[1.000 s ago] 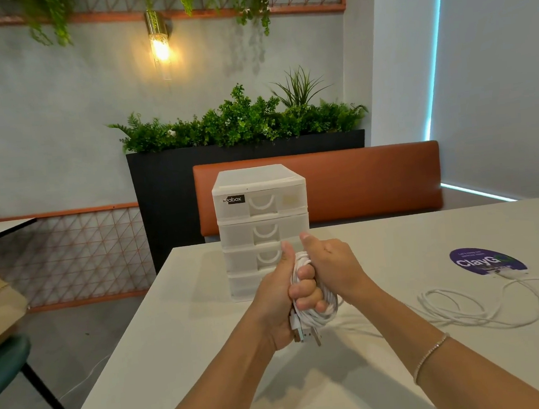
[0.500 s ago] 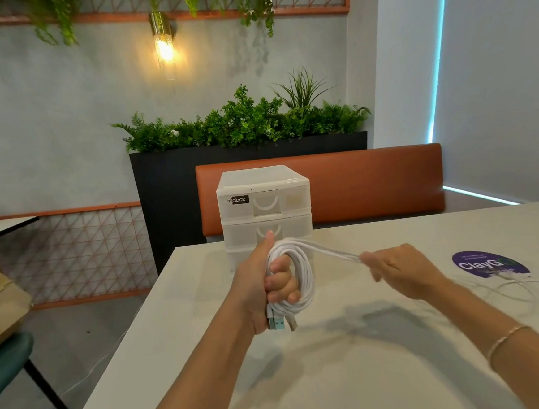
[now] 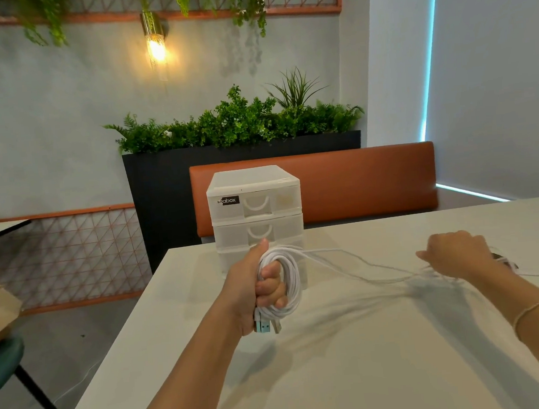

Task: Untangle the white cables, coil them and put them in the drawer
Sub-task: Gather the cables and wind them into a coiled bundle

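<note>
your left hand [image 3: 252,289] grips the white cable coil [image 3: 288,278] at 6 o'clock of the drawer unit [image 3: 255,205]; your right hand [image 3: 456,255], at 3 o'clock, pinches the slack. keep the strand taut and lay each loop evenly.

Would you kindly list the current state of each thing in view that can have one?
Coil: wound in loops, gripped in the left hand, plugs hanging below.
Loose cable: stretched from the coil to the right hand, not yet wound.
Right hand: closed on the loose cable.
Drawer unit: visible drawers shut.
Wall lamp: lit.
Table: holds the drawer unit.
</note>
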Available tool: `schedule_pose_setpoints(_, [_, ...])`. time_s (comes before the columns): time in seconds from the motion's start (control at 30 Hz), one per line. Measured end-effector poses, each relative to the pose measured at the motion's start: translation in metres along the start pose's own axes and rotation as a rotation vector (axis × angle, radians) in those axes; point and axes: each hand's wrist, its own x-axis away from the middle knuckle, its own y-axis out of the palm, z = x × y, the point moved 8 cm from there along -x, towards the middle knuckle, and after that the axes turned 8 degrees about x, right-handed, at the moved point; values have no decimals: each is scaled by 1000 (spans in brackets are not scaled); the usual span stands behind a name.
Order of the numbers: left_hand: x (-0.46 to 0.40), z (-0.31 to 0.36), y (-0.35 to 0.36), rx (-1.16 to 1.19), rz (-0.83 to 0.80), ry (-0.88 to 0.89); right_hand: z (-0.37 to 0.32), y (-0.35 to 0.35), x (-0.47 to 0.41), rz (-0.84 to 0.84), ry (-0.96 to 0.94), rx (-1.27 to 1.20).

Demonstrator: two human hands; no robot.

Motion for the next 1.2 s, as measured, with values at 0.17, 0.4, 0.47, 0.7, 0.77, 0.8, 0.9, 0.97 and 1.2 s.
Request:
schedule_pose_setpoints(0.17, [-2,-5,1,5,-17,-22,-104,-81,74,300,-448,-809])
schedule_pose_setpoints(0.4, [-1,-4,-2,-84,-31,-3,-179,-100,119,36,-671,-1058])
schedule_pose_setpoints(0.47, [1,0,-2,-82,-37,15,-174,-91,114,-105,-612,-1146])
schedule_pose_setpoints(0.7, [2,-2,7,-152,-38,12,-129,-41,88,-332,-503,-939])
schedule_pose_setpoints(0.77, [3,0,9,-140,-36,24,-111,-28,73,-363,-486,-853])
schedule_pose_setpoints(0.8, [3,2,8,-130,-33,32,-102,-20,64,-378,-473,-817])
schedule_pose_setpoints(0.9, [5,6,2,-100,-16,41,-69,-5,44,-381,-414,-666])
schedule_pose_setpoints(0.97, [4,3,5,-102,-33,30,-51,-3,30,-333,-380,-557])
schedule_pose_setpoints(1.2, [8,16,4,44,-85,61,18,-4,-2,-125,-148,-88])
